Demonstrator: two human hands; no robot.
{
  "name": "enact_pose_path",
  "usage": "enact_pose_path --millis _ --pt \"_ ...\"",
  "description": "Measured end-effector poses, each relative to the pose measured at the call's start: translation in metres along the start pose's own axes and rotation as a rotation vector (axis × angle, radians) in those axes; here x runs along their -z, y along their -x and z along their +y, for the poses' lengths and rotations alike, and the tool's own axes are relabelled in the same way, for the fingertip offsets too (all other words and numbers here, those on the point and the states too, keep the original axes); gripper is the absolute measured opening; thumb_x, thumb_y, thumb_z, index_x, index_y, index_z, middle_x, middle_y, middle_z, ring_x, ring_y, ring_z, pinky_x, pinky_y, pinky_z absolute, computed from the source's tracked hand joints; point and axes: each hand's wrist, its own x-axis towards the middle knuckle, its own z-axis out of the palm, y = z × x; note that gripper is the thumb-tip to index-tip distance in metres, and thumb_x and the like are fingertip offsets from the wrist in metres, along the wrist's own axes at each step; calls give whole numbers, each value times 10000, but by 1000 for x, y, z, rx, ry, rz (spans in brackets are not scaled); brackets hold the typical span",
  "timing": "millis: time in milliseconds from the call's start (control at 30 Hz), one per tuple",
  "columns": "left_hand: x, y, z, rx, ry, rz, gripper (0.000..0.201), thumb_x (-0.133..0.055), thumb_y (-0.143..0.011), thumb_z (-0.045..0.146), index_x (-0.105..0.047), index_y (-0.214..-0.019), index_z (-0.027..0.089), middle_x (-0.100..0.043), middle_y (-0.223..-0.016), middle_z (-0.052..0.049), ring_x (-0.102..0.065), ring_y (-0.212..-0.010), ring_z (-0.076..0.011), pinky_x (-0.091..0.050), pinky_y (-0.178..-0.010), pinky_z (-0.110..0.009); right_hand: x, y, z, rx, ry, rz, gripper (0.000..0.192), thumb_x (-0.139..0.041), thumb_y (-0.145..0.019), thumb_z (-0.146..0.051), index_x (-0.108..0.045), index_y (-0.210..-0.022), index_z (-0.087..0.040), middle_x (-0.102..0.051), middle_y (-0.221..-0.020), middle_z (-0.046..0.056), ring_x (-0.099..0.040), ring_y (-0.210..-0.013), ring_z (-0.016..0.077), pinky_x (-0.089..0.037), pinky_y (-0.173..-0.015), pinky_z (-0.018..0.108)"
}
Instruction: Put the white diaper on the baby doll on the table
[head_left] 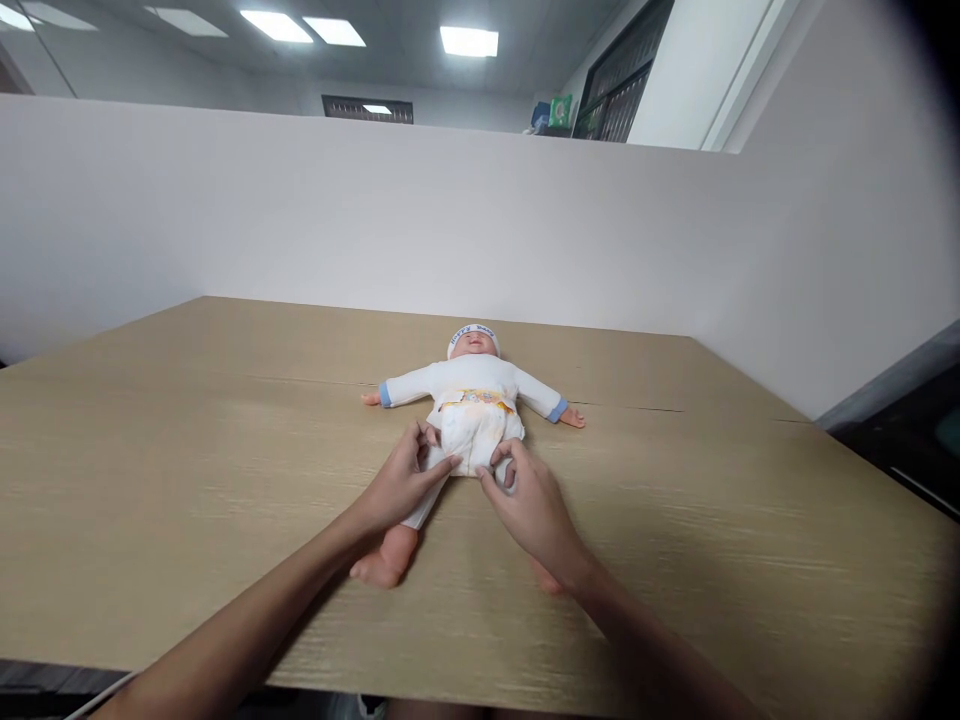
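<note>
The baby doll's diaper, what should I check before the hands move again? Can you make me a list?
1. Doll lies flat on its back on the table: ok.
2. Left hand grips the diaper edge: ok.
3. Right hand grips the other side: ok.
4. Diaper waistband sits level: ok.
5. Tabs fastened: cannot tell.
6. Doll's right-side foot: hidden, cannot tell.

A light wood-grain tabletop [187,450] ran to a white partition wall [300,200] along its far edge. Lit ceiling panels [469,41] glowed overhead; a green packet [559,110] sat beyond the partition.
</note>
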Motion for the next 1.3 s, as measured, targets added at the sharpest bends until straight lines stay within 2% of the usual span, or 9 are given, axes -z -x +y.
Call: enact_pose_path --millis 133,233,400,533,667,767,933,1067,1300 --pt "-4 -3 -10 78 153 65 541 -843 -831 458 -422 -1105 259 -567 -1014 22 -507 -789 -140 -441 -734 -281 6 -4 1 -33 -90 40 212 -722 -939 -377 -576 -1039 -260 -784 -983 17 -670 -706 206 -460 -661 320" --pt "-3 -3 -9 161 163 92 584 -886 -775 460 -479 -1136 248 -649 -1005 14 -544 -749 -144 -440 -712 -284 13 -4 1 -42 -100 17 167 -730 -946 -378 -642 -1022 -258 -815 -968 19 -678 -688 211 -464 -668 327" --pt "3 0 3 105 -11 -28 382 -817 -869 502 -710 -1097 216 -752 -1040 -28 -657 -892 -219 -484 -812 -329 15 -1 -2 22 -15 -23 61 -718 -955 -318 -732 -983 -265 -815 -981 19 -679 -761 220 -443 -700 327" --pt "6 -2 15 115 53 -140 386 -759 -914 558 -774 -1091 215 -784 -1115 -47 -686 -1054 -278 -506 -938 -371 11 0 -2 71 4 -23 86 -717 -952 -308 -740 -1012 -251 -779 -1015 29 -647 -850 224 -441 -752 325" --pt "10 -3 20 284 307 -190 483 -776 -892 590 -754 -1180 203 -780 -1208 -91 -685 -1159 -317 -533 -988 -413 9 2 -2 35 -79 0 171 -696 -968 -365 -746 -1078 -244 -759 -1046 36 -607 -864 221 -456 -803 337" --pt "13 -2 20 313 424 -204 485 -805 -882 561 -743 -1201 201 -772 -1254 -111 -682 -1198 -322 -532 -1037 -437 8 4 -1 19 -131 9 230 -661 -981 -406 -745 -1108 -233 -752 -1078 53 -601 -885 226 -468 -833 348" --pt "13 -3 16 299 433 -223 456 -777 -916 557 -742 -1203 204 -774 -1250 -112 -692 -1174 -315 -535 -1061 -461 12 0 2 -72 -145 -37 280 -659 -967 -462 -752 -1104 -236 -751 -923 32 -580 -768 209 -446 -746 334" --pt "13 -5 11 293 418 -222 473 -761 -930 577 -732 -1214 200 -777 -1226 -116 -701 -1141 -309 -555 -1031 -455 15 -6 3 -115 -199 -56 291 -669 -957 -492 -752 -1074 -238 -792 -956 19 -528 -655 169 -409 -648 309" --pt "13 -8 10 286 437 -204 471 -781 -920 575 -729 -1179 184 -772 -1194 -113 -704 -1102 -287 -565 -982 -426 16 -13 7 -146 -216 -25 373 -715 -921 -597 -738 -913 -226 -778 -845 23 -577 -641 177 -409 -627 305"
